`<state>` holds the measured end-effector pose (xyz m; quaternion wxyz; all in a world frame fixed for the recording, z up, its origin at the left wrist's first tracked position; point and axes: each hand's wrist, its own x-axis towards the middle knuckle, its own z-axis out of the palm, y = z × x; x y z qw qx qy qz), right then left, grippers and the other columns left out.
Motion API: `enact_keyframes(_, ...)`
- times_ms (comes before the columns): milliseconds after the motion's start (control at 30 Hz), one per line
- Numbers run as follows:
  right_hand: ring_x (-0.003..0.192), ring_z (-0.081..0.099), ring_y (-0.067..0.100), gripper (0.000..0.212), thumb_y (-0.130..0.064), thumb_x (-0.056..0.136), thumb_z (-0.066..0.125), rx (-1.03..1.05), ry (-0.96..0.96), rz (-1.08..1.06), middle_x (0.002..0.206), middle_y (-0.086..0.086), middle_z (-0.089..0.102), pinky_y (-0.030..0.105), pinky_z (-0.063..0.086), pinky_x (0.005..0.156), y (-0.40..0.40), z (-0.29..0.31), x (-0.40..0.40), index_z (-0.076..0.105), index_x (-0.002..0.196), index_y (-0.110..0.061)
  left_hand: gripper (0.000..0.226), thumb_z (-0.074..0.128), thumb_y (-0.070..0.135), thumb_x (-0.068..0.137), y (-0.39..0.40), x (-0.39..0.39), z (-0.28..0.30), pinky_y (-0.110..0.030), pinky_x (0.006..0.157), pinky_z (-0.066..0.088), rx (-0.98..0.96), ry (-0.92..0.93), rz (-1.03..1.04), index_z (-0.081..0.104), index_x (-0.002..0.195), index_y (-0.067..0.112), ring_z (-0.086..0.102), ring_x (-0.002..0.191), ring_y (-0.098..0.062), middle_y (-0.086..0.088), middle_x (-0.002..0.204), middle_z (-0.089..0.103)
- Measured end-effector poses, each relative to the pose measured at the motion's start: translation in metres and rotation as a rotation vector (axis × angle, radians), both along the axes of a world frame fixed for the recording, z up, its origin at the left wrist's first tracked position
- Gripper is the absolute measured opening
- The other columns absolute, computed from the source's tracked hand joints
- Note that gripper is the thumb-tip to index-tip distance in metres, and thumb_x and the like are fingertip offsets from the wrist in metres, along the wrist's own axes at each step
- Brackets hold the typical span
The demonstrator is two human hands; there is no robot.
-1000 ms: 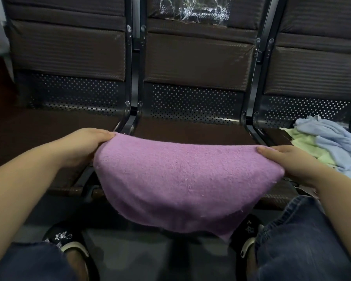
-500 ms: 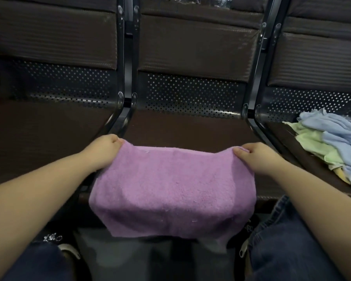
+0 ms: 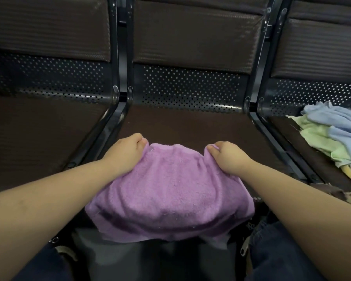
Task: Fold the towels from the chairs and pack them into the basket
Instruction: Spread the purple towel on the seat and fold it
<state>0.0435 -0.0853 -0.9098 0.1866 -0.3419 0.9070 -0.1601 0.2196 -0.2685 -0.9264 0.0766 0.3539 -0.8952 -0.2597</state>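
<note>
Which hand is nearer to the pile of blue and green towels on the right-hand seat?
Right. The right hand grips the purple towel at its far right corner, on the side toward the pile of blue and green towels. The left hand grips the opposite corner, farther away.

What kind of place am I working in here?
Probably a public waiting area: a row of linked seats with perforated metal backs joined by dark metal frames. Loose towels lie on the right-hand seat.

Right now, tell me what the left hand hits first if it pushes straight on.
The left hand, gripping the purple towel, points across the middle seat; it would probably meet the perforated backrest first, though depth is unclear.
</note>
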Motion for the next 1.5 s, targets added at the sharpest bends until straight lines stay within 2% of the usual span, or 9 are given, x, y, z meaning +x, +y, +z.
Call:
enact_keyframes(300,0.112,0.054,0.023,0.043,-0.038,0.101,0.039,-0.029,-0.295,-0.089,0.128,0.007,0.059,0.031,0.039,0.095,0.027,0.028,0.013,0.056,0.131,-0.012,0.031,0.035,0.025,0.102,-0.001,0.035,0.018,-0.033,0.075,0.037,0.058,0.115,0.131,0.053,0.084,0.007,0.055,0.091,-0.030,-0.010,0.091,0.059)
enact_keyframes(567,0.088,0.062,0.011,0.025,-0.040,0.093,0.055,-0.102,-0.566,-0.091,0.091,-0.007,0.066,0.025,0.048,0.069,0.055,0.050,0.040,0.066,0.104,-0.021,0.030,0.040,0.019,0.101,0.016,0.075,0.052,-0.035,0.094,0.041,0.344,-0.051,0.203,0.063,0.113,0.003,0.056,0.112,-0.033,-0.018,0.120,0.062)
enact_keyframes(667,0.090,0.066,0.017,0.026,-0.039,0.095,0.053,0.063,-0.515,-0.008,0.094,0.001,0.071,0.031,0.052,0.080,0.070,0.052,0.041,0.069,0.093,-0.019,0.030,0.044,0.021,0.099,0.020,0.090,0.051,-0.029,0.068,0.050,0.479,-0.199,0.118,0.067,0.081,0.015,0.061,0.075,-0.025,-0.014,0.086,0.068)
enact_keyframes(733,0.078,0.066,0.022,0.031,-0.036,0.098,0.048,0.193,-0.484,0.033,0.090,0.009,0.072,0.035,0.052,0.074,0.082,0.053,0.038,0.070,0.092,-0.015,0.028,0.041,0.023,0.100,0.016,0.103,0.055,-0.024,0.051,0.047,0.572,-0.255,0.105,0.062,0.086,0.014,0.056,0.061,-0.020,-0.010,0.074,0.062)
enact_keyframes(900,0.049,0.047,0.015,0.031,-0.030,0.099,0.046,0.311,-0.542,-0.077,0.059,0.006,0.055,0.024,0.041,0.052,0.105,0.050,0.022,0.068,0.100,-0.008,0.030,0.039,0.023,0.101,-0.003,0.122,0.060,-0.029,0.058,0.051,0.693,-0.371,0.084,0.062,0.107,0.005,0.066,0.063,-0.021,-0.015,0.080,0.072)
enact_keyframes(1100,0.045,0.048,0.015,0.032,-0.030,0.100,0.045,0.250,-0.590,-0.154,0.056,0.009,0.057,0.026,0.040,0.049,0.114,0.049,0.008,0.060,0.085,-0.006,0.030,0.037,0.024,0.102,-0.011,0.117,0.054,-0.028,0.052,0.050,0.688,-0.356,0.133,0.060,0.101,0.005,0.062,0.053,-0.019,-0.010,0.064,0.066)
enact_keyframes(1233,0.051,0.048,0.018,0.032,-0.031,0.098,0.049,0.171,-0.503,-0.161,0.064,0.012,0.056,0.025,0.038,0.050,0.113,0.050,-0.002,0.062,0.093,-0.002,0.023,0.040,0.023,0.100,-0.016,0.107,0.049,-0.030,0.061,0.049,0.573,-0.224,0.180,0.061,0.096,0.013,0.065,0.074,-0.023,-0.012,0.088,0.068)
enact_keyframes(1367,0.059,0.047,0.018,0.034,-0.034,0.095,0.053,0.051,-0.283,-0.121,0.071,0.011,0.056,0.026,0.040,0.055,0.104,0.054,-0.007,0.067,0.088,-0.004,0.024,0.048,0.021,0.098,-0.019,0.093,0.050,-0.034,0.084,0.041,0.221,-0.165,0.181,0.065,0.085,0.010,0.058,0.099,-0.032,-0.016,0.101,0.064)
enact_keyframes(1500,0.051,0.044,0.019,0.031,-0.036,0.095,0.053,-0.017,-0.075,-0.153,0.056,0.005,0.050,0.025,0.039,0.049,0.094,0.062,-0.016,0.068,0.087,-0.010,0.036,0.048,0.018,0.098,-0.032,0.078,0.047,-0.033,0.058,0.033,0.274,-0.004,0.213,0.056,0.064,0.010,0.047,0.058,-0.027,-0.012,0.061,0.051)
